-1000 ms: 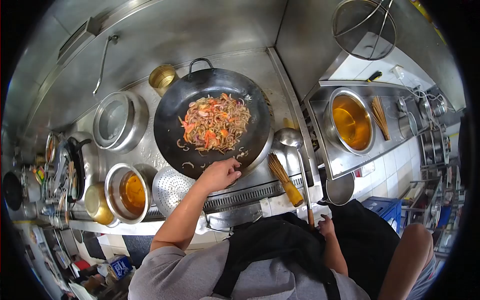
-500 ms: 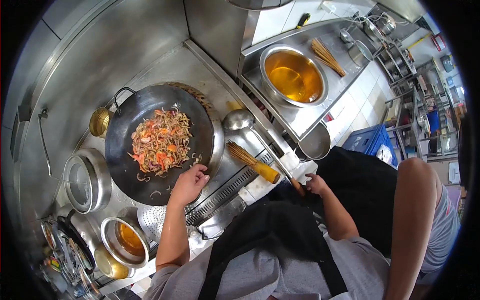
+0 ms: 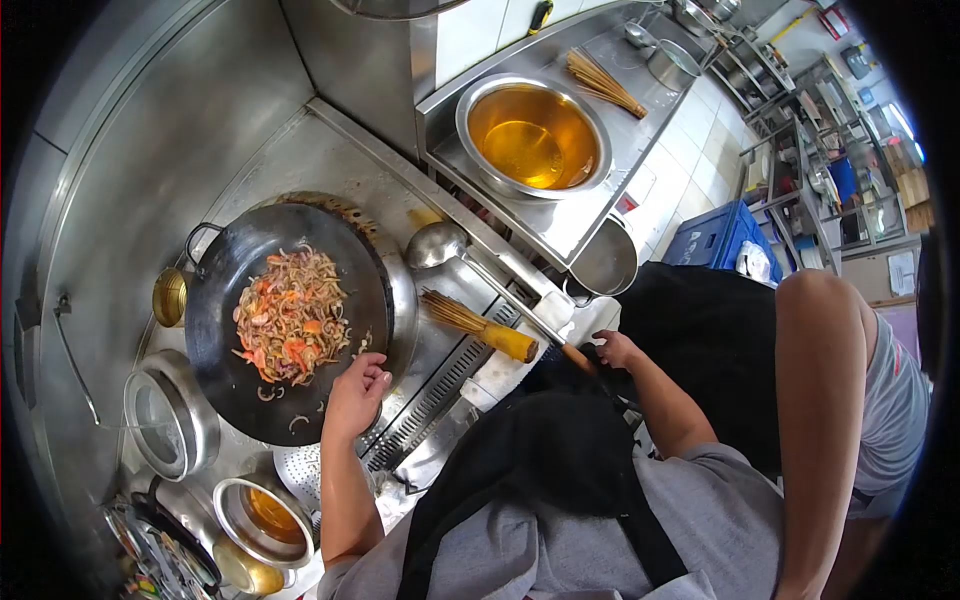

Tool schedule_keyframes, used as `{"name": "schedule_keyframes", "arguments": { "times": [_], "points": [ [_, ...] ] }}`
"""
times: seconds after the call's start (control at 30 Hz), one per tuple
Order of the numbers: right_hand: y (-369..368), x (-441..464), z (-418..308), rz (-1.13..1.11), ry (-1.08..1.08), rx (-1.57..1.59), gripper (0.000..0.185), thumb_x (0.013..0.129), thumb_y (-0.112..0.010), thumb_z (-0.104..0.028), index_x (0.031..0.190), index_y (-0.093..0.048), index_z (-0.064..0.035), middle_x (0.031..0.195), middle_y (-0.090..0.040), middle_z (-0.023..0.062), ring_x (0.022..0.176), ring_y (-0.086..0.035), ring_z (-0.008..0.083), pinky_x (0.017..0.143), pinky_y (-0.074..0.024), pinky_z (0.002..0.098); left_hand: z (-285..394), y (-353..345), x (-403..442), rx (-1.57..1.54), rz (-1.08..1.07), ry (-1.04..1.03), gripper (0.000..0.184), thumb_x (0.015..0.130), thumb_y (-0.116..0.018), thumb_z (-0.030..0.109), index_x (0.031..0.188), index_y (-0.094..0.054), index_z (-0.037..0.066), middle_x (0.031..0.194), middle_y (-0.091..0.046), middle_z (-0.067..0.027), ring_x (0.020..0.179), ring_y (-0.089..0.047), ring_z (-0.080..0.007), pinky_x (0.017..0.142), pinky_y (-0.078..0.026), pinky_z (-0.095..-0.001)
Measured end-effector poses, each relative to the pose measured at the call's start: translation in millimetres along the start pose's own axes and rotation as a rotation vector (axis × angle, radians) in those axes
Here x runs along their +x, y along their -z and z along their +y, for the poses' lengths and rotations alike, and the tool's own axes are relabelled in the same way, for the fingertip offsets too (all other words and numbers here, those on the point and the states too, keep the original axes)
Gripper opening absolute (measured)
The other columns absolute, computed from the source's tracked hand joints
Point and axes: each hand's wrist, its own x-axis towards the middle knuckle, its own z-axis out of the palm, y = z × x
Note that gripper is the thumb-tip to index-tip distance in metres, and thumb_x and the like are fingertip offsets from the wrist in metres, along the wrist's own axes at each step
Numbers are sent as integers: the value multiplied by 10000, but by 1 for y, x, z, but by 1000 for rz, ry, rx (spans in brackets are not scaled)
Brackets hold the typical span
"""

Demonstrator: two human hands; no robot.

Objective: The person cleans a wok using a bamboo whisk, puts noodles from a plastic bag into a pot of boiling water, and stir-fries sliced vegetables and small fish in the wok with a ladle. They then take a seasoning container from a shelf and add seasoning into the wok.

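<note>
A black wok [image 3: 222,340] sits on the stove, filled with sliced, mixed food [image 3: 293,315] in brown, orange and red. My left hand [image 3: 355,398] is at the wok's near right edge, its fingers curled over the rim; any handle beneath is hidden. At the counter's front, my right hand [image 3: 617,351] has its fingers partly spread beside the wooden end of a ladle [image 3: 437,243] and holds nothing. The ladle's bowl rests right of the wok. A bundled bamboo wok brush [image 3: 480,325] with a yellow handle lies between the wok and the ladle's shaft.
A large steel bowl of amber oil [image 3: 533,140] stands on the side counter near a bundle of sticks [image 3: 606,83]. Left of me are a steel pot [image 3: 205,410], a smaller oil pot [image 3: 265,520] and a perforated strainer [image 3: 300,472]. Another person stands close on my right.
The camera view has turned, shifting the wok left and down in the picture. Both hands keep about the same places relative to the wok and ladle.
</note>
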Motion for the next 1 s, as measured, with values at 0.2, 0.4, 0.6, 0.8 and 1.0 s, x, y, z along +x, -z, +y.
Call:
{"name": "schedule_keyframes", "arguments": {
  "times": [0.2, 0.4, 0.6, 0.8, 1.0],
  "points": [
    [3, -3, -19, -24, -24, 53, 510, 812, -588, -109, 1317, -573, -36, 745, -697, 115, 667, -687, 169, 606, -540, 328, 5, 1, 5, 6, -17, 3, 301, 892, -679, 105, 1172, -606, 25, 829, -669, -90, 710, -642, -172, 682, -523, -308],
    [16, -1, -24, 20, 49, -34, 478, 832, -596, -115, 1306, -583, -58, 760, -691, 98, 652, -669, 162, 568, -533, 318, 15, -9, 14, -10, -14, -51, 303, 894, -685, 131, 1172, -605, 39, 839, -676, -103, 717, -652, -195, 694, -529, -326],
    [7, 5, -2, -30, -65, 199, 486, 856, -579, -90, 1340, -544, -68, 793, -660, 79, 659, -641, 167, 505, -505, 321, 21, -22, 16, -14, -80, -104, 314, 889, -688, 170, 1168, -604, 53, 883, -690, -123, 772, -675, -237, 722, -532, -357],
    [-5, -5, 2, -121, -132, 316, 517, 857, -581, -80, 1371, -519, -66, 858, -660, 90, 685, -644, 177, 511, -510, 327, 26, -25, 10, 29, -102, -136, 303, 898, -676, 168, 1164, -604, 42, 881, -687, -105, 779, -673, -223, 714, -530, -352],
    [2, -14, -8, -124, -204, 382, 521, 862, -567, -74, 1379, -507, -52, 901, -666, 102, 694, -652, 181, 532, -530, 325, 21, -37, 9, 5, -144, -161, 310, 896, -675, 201, 1153, -604, 42, 894, -691, -136, 805, -679, -281, 731, -528, -392]
  ]
}}
